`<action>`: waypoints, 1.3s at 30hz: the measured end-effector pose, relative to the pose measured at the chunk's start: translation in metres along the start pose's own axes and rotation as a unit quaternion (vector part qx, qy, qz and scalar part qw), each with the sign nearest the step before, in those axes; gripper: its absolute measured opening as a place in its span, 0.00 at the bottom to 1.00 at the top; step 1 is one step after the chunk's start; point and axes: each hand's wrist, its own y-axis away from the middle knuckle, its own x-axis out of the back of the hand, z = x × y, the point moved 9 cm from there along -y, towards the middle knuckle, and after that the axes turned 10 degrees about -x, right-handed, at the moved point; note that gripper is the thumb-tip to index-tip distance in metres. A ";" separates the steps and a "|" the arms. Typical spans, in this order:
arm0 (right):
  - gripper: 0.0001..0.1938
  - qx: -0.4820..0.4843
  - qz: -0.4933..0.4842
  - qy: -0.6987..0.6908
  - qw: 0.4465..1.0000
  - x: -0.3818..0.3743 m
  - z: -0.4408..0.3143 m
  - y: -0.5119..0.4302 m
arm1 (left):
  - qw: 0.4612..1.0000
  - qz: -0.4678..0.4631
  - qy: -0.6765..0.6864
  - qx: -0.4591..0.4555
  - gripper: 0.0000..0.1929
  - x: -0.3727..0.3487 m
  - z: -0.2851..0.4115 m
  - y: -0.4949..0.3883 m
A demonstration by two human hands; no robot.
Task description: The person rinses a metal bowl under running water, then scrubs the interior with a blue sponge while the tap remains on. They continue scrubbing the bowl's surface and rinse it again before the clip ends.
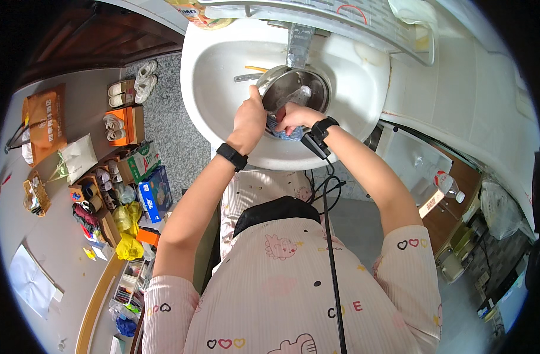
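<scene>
A round stainless steel pot (324,84) sits tilted in a white washbasin (354,88), below the faucet (300,46). My left hand (250,116) grips the pot's rim on its left side, thumb up. Inside the near part of the pot, my right hand (298,117) holds a blue-and-white cloth (288,133) against the wall; part of the cloth is hidden by the fingers. A clear stream of water or a shiny object, I cannot tell which, shows near the right fingers. Left of the pot lie a flat metal utensil (247,77) and a thin yellow-orange item (256,68).
A white rack (371,28) overhangs the basin's far right, and a bottle with a yellow-orange label (203,15) stands at its far left edge. Shoes (146,82) and boxes line the floor at left. A black cable (332,265) hangs down my front.
</scene>
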 end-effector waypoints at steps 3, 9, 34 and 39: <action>0.08 -0.023 0.269 0.304 0.914 0.028 -0.004 0.010 | 1.000 0.006 -0.010 -0.012 0.20 0.001 0.000 0.001; 0.10 -0.013 0.390 0.676 0.625 0.043 -0.021 0.020 | 0.998 0.039 0.028 -0.047 0.16 0.007 0.004 0.003; 0.06 0.100 0.434 0.471 0.762 0.056 -0.006 0.061 | 0.990 -0.041 -0.097 -0.099 0.24 0.013 0.020 -0.023; 0.06 0.015 0.302 0.345 0.889 0.049 0.020 0.030 | 0.984 -0.045 -0.135 -0.106 0.27 0.015 0.043 -0.031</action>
